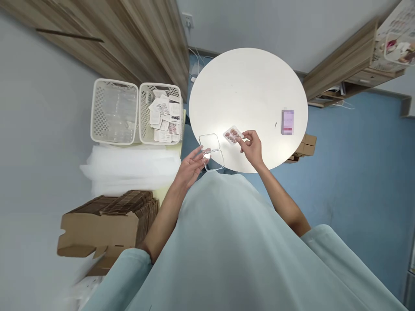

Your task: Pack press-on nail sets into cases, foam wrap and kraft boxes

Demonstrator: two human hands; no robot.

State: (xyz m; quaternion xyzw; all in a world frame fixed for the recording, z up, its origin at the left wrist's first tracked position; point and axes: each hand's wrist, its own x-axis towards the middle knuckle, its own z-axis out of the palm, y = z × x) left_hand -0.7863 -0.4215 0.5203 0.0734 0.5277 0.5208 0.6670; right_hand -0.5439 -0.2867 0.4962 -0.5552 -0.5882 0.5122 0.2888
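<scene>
My left hand (191, 167) holds a clear plastic case (209, 142) by its near left part, at the front left edge of the round table. The case is hinged and lies unfolded, its two halves one behind the other, with nothing visible in either. Between the thumb and fingers of my right hand (253, 147) is a small white card of press-on nails (232, 134). Several pinkish-brown oval nails show on its face. The card is tilted above the white tabletop, to the right of the case and apart from it.
The white round table (246, 86) bears a purple item (287, 122), blurred, at its right. Left of it stand a basket of clear cases (94, 112) and a basket of nail cards (164, 116). Nearer are white wrapping sheets (129, 166) and stacked flat cardboard boxes (100, 229).
</scene>
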